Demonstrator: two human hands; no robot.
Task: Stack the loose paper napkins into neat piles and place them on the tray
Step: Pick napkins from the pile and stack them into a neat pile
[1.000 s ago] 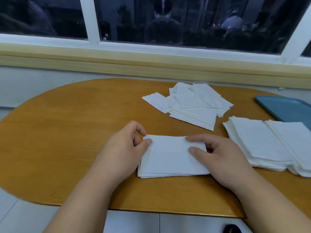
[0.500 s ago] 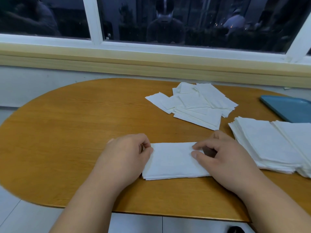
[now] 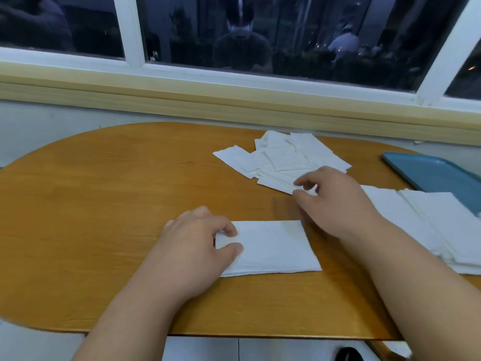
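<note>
A small neat pile of white napkins [image 3: 276, 246] lies on the wooden table [image 3: 104, 204] in front of me. My left hand [image 3: 197, 246] rests on its left end, thumb and fingers pinching the edge. Farther back lies a loose heap of napkins [image 3: 283, 157]. My right hand [image 3: 335, 201] has its fingertips at the heap's near edge, pinching the corner of a napkin. Two taller stacked piles [image 3: 429, 220] sit at the right, partly hidden by my right forearm. The blue tray [image 3: 432, 173] lies behind them at the table's right end, with nothing on its visible part.
A window sill and wall run close behind the table. The table's rounded left end and front edge are in view, with floor tiles below. A dark object [image 3: 346, 354] lies on the floor near the front edge.
My right hand left the small pile and reached back to the loose heap. My left hand stayed on the pile's left end.
</note>
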